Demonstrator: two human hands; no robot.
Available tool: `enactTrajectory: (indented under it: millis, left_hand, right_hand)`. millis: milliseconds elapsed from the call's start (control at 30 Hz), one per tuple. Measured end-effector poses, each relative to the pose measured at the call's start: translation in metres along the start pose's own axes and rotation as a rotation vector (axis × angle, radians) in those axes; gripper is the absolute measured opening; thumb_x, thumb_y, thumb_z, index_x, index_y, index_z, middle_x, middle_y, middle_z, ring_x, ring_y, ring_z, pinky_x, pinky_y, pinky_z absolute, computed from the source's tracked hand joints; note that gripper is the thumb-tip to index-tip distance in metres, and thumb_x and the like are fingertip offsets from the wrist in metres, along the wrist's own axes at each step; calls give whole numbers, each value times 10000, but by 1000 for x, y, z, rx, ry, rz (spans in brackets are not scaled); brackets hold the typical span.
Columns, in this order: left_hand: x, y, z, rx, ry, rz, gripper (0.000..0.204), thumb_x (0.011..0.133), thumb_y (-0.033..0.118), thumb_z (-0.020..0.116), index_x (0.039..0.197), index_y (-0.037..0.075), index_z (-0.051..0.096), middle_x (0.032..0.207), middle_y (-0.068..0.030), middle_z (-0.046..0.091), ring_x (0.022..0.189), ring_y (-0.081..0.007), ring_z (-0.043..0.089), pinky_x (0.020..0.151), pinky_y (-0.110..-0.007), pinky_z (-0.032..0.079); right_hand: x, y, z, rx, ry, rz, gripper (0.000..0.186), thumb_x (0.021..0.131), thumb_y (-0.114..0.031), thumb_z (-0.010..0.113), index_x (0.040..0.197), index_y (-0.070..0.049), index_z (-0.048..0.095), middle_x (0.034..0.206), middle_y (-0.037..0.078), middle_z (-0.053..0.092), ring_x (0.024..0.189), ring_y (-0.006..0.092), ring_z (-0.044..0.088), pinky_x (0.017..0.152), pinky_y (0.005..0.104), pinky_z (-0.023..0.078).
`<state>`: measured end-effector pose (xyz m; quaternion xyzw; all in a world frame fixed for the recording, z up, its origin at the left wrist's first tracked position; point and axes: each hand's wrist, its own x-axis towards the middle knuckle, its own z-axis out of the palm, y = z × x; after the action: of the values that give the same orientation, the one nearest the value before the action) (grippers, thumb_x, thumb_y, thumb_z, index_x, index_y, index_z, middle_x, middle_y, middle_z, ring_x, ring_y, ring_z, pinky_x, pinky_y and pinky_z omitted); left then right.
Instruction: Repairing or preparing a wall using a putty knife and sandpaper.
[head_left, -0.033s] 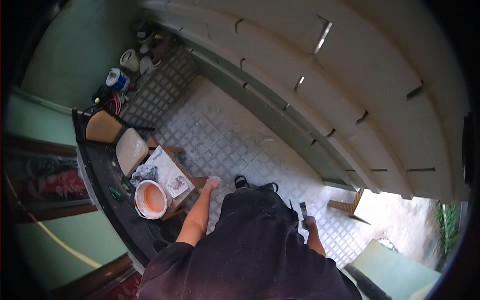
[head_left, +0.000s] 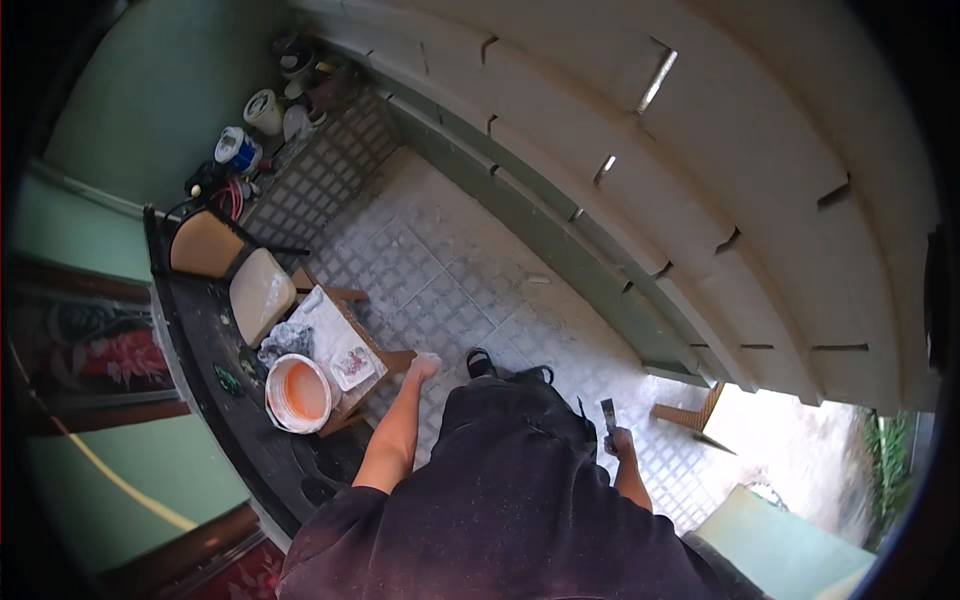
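Scraper (head_left: 607,410), blade forward, is gripped in the right hand (head_left: 621,441) above the tiled floor (head_left: 440,290); the left hand (head_left: 427,364) hangs near a wooden leg (head_left: 397,361), whether open or closed I cannot tell. Further left, a white bucket (head_left: 279,403), orange inside, sits beside crumpled grey cloth (head_left: 285,343).

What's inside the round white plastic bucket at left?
Through the open top of the round white plastic bucket, an orange surface shows. Can't tell if it's contents or lining; anything beneath it is covered.
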<state>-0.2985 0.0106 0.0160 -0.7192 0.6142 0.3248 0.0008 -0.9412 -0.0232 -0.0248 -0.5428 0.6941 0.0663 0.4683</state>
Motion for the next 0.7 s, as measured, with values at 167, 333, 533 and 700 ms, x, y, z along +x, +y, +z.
enactTrajectory:
  millis: [167,333,533,700]
  left_hand:
    - [-58,-34,67,-227,2,-287,332,839,267,439,908,34,664,986,-207,644,923,-369,628,794,-456,488]
    - [-84,30,75,-722,-205,-703,342,862,206,424,1025,11,654,1002,-195,666,862,-220,610,758,-410,463]
    - [-81,-19,88,-191,-52,-443,313,839,202,420,917,27,668,980,-216,643,898,-341,635,784,-455,493]
    - [-52,22,72,-187,103,-508,329,848,209,397,904,43,676,1003,-210,637,961,-376,620,826,-476,494]
  right_hand:
    - [11,-150,-70,414,-22,257,281,879,-293,570,838,-20,625,672,116,596,539,162,591,446,347,457]
    - [13,-203,-117,146,491,-316,358,848,-349,571,939,-5,607,743,122,612,571,210,589,531,364,493]
    - [69,-321,-135,-29,491,-559,431,852,-305,595,1163,-6,591,1078,204,635,1034,348,597,895,395,445]
    - [82,-395,-155,-10,333,-530,431,854,-265,605,1190,3,574,1108,220,625,1067,366,584,918,406,435]
